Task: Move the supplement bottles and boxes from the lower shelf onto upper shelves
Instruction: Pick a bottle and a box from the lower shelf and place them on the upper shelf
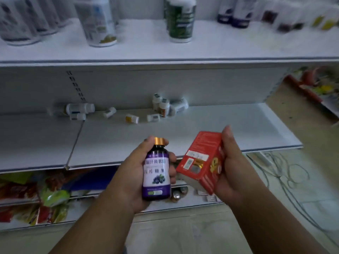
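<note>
Your left hand (132, 173) wraps its fingers around a dark bottle (156, 171) with a gold cap and a purple-and-white label, held upright in front of the middle shelf (211, 129). Your right hand (231, 165) grips a red box (201, 162), tilted, with your fingers along its far side; the box's lower corner sits just beside your left fingertips. Whether they touch, you cannot tell. Far back on the middle shelf, small white bottles (165, 107) lie toppled or stand clustered, too small to read. The upper shelf (165, 52) carries larger bottles (180, 19), blurred and cut off at the top. Below, the lowest shelf is mostly hidden behind your arms; colourful packets (36, 195) show at its left.
</note>
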